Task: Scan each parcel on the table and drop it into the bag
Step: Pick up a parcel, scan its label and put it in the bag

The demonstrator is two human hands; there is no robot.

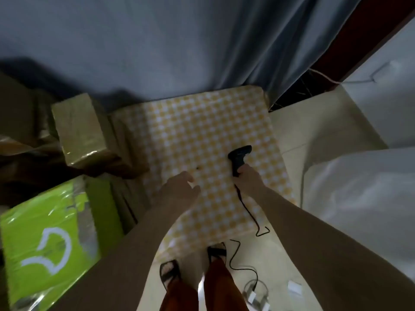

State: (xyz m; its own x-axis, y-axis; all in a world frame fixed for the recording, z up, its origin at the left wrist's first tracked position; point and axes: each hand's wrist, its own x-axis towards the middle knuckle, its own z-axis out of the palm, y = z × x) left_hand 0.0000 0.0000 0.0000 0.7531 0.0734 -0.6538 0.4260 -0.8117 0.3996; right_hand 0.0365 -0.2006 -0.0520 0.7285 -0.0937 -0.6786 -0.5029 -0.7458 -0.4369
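Note:
My right hand (pixel 247 179) grips the handle of a black corded barcode scanner (pixel 238 157) over the right side of the table (pixel 202 131), which wears a yellow-and-white checked cloth. My left hand (pixel 179 187) hovers above the cloth's middle with loosely curled fingers and holds nothing. A brown taped parcel (pixel 78 129) sits just off the table's left edge. A green parcel with a white logo (pixel 49 241) lies lower left. The white bag (pixel 363 194) stands to the right of the table.
The scanner's black cable (pixel 249 212) trails off the table's near edge and loops across the pale floor by my feet (pixel 193 265). A grey curtain (pixel 179 52) hangs behind the table. More brown packaging (pixel 20 122) is piled at far left.

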